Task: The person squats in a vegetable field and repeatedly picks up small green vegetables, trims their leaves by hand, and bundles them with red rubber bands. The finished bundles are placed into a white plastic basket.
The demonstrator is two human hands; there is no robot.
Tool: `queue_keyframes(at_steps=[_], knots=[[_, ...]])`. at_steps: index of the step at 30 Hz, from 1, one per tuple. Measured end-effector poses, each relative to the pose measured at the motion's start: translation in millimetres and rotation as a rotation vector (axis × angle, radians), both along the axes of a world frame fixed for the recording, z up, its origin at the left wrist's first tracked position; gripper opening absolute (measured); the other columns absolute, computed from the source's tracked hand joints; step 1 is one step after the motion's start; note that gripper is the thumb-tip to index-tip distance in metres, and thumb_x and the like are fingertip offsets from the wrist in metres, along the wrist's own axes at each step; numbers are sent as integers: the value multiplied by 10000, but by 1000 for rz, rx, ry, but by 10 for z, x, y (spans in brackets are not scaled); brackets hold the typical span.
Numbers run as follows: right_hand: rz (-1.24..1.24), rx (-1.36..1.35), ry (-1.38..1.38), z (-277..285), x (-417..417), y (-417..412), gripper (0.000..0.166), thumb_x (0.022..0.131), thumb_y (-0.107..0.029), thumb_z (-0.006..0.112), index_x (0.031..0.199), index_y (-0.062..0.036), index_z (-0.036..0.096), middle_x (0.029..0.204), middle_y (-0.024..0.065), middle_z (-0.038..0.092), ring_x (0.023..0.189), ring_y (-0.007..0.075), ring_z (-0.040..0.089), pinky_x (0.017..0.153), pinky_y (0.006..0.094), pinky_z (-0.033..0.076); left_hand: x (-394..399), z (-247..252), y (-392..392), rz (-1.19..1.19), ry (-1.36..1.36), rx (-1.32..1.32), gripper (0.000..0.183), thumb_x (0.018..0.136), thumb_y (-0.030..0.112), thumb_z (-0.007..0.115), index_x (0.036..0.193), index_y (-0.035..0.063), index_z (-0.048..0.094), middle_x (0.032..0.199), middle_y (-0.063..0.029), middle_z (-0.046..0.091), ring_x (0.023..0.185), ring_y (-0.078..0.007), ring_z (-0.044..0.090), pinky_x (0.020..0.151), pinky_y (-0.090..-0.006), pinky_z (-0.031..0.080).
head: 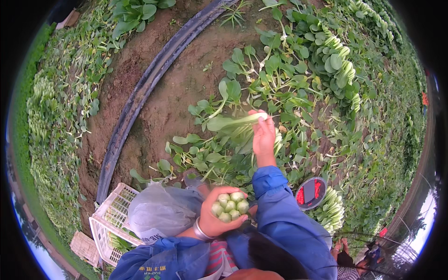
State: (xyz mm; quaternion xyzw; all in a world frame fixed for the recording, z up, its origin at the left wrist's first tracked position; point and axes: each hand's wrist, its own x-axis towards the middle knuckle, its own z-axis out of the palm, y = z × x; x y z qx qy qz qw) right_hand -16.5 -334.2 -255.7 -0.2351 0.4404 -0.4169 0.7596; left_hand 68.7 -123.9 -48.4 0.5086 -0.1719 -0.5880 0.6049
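My left hand point(213, 211), with a metal bangle at its wrist, is closed around a bundle of bok choy point(230, 206). The bundle's pale cut stem ends face up at me. Farther out, my right hand point(264, 138) grips a single bok choy point(238, 121) by its white base, and its leaves point left. Under that hand lies a pile of bok choy point(245, 141), partly hidden by the hand and slightly blurred. Loose bok choy leaves point(206, 154) are spread on the soil around it.
A black flat hose point(140, 84) curves across bare soil. A white plastic crate point(101, 241) stands at left beside a plastic-covered knee point(161, 206). Right of my arm are a round container point(310, 193) with red contents and stacked bok choy point(330, 211). Another person point(350, 259) is at lower right.
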Motion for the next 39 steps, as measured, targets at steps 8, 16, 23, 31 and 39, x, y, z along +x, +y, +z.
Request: queue_keyframes(at_steps=[8,16,23,31,39], knots=[[645,-394,1652,-396,-130,-258,419,864,-427,739,1009,-34,732,983,177,751,854,356,732,790,454,593,-49,74,-13,-2,25,-3,746,742,-40,885,1363,34,478,1241,-177,663,1162,-228,651,1001,-378,532],[299,-454,804,-61,-325,62,195,804,-151,782,910,-32,669,1088,146,776,888,242,730,773,366,559,-23,136,65,150,-37,-54,726,780,-15,887,1377,24,476,1257,-160,664,1143,-192,644,995,-349,548],[640,-936,762,2698,-755,634,159,771,-17,695,908,-40,617,1036,104,768,833,170,697,743,300,542,4,299,188,302,-100,-169,746,761,12,917,1376,21,495,1237,-153,674,1105,-187,655,981,-338,547],[812,-895,878,3700,-1200,1342,148,832,-43,741,963,-32,674,926,53,699,842,111,646,726,287,515,-162,935,616,-370,-286,-581,784,690,116,931,1397,39,602,1560,-185,474,1432,-285,485,1187,-423,384],[641,-1014,829,3749,-1395,1887,260,870,-137,820,1047,-45,653,895,119,689,780,259,687,718,316,537,-280,1079,968,-389,-315,-642,926,681,175,939,1503,32,537,1550,-164,489,1453,-287,455,1213,-431,350]])
